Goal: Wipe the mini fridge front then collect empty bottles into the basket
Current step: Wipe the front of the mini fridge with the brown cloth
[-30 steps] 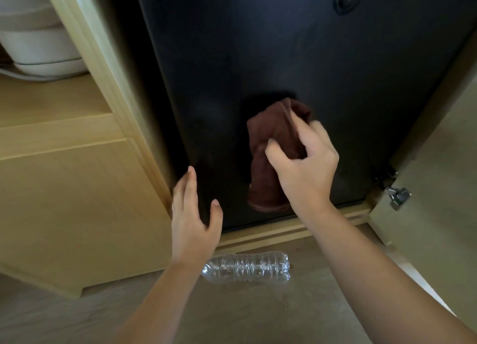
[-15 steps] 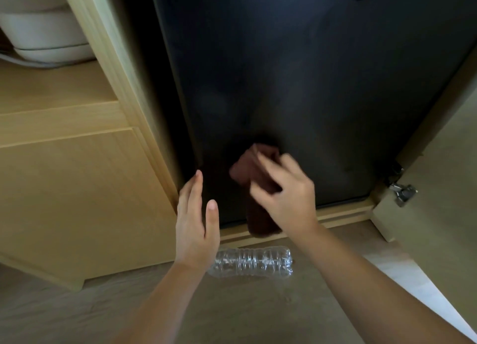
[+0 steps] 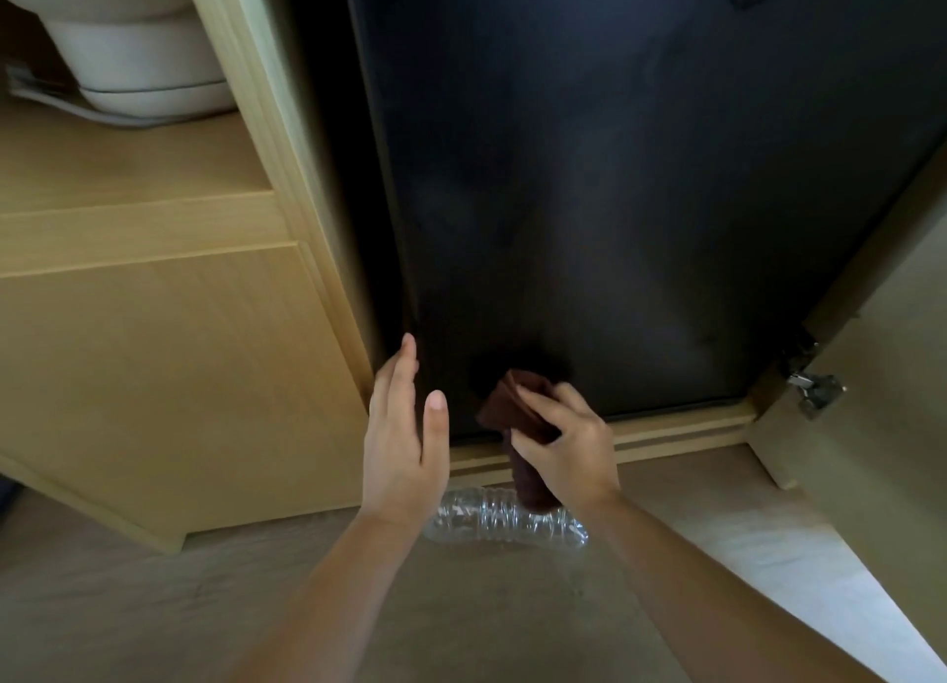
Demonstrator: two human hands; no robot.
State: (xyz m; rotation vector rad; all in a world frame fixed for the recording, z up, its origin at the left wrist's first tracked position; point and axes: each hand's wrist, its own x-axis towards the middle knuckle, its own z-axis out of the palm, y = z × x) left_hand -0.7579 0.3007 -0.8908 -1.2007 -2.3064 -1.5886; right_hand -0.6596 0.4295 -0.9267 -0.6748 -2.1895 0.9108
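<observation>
The black mini fridge front [image 3: 589,195] fills the upper middle of the head view, set in a light wooden cabinet. My right hand [image 3: 569,452] grips a dark brown cloth [image 3: 517,405] and presses it against the bottom edge of the fridge door. The cloth's loose end hangs down over the cabinet plinth. My left hand [image 3: 405,446] is open with fingers straight, resting at the door's lower left corner. A clear empty plastic bottle [image 3: 492,523] lies on its side on the floor just under both hands, partly hidden by them. No basket is in sight.
A wooden cabinet panel [image 3: 169,375] stands to the left, with a white appliance [image 3: 128,52] and its cable on the shelf above. An open cabinet door with a metal hinge [image 3: 815,390] is at the right. The tan floor [image 3: 461,621] runs below.
My right hand has slid the cloth down the fridge door from its middle to the bottom edge. My left hand stayed by the lower left corner.
</observation>
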